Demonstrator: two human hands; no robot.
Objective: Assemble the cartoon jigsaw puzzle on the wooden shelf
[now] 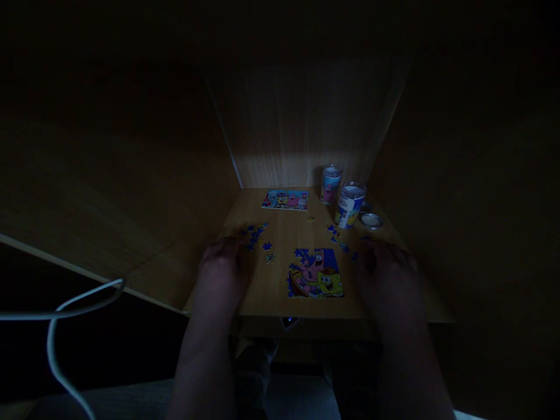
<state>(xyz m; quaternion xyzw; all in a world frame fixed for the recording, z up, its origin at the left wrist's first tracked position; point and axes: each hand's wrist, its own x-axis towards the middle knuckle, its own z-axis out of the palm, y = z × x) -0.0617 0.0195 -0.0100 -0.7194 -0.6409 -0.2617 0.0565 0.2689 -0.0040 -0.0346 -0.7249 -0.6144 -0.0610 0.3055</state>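
A partly built cartoon jigsaw puzzle (315, 274) lies on a small wooden desk (284, 236) between my hands. My left hand (223, 271) rests on the desk at the left, knuckles up, fingers curled down beside a scatter of loose blue puzzle pieces (256, 234). My right hand (387, 274) rests at the right of the puzzle, fingers curled down near a few loose pieces (339, 239). The light is dim and both hands' fingertips are hard to make out.
A finished puzzle picture (285, 200) lies at the back of the desk. Two printed tins (349, 205) (330, 184) stand at the back right, with a round lid (371, 220) beside them. Wooden panels wall the desk on three sides. A white cable (65, 309) hangs at left.
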